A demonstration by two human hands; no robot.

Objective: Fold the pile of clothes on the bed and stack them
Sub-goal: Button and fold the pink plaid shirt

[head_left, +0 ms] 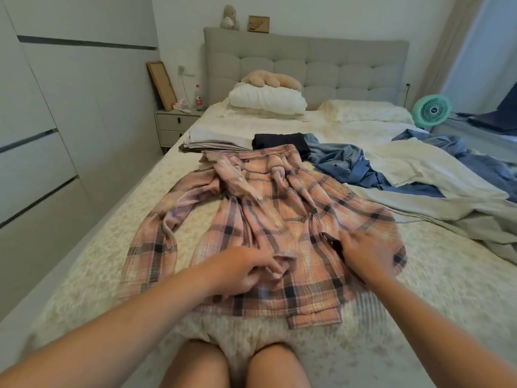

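Knees (237, 365) of the person, bare, at the foot of the bed (436, 278).

Plaid shirt (285, 219): pink and navy, spread front-up on the bed directly ahead of the knees. Long axis runs straight away from the person, hem nearest, collar farthest. Left sleeve trails out and down the near-left side; right side bunches inward under the placket.

Left hand (246, 268): fingers curled, pinching a ridge of cloth near the hem at the shirt's centre line.

Right hand (366, 253): fingers spread and fairly straight, lying flat on the right front panel; motion blur obscures fine detail. Both hands sit at the hem end, the left nearer the middle.

Judgement: smoothing stage, fold not yet begun; collar end lies beyond both hands.

Folded clothes (218, 141): grey stack and a dark item (279, 141) beyond the collar.

Unfolded pile (391, 175): blue and pale garments, right of the shirt.
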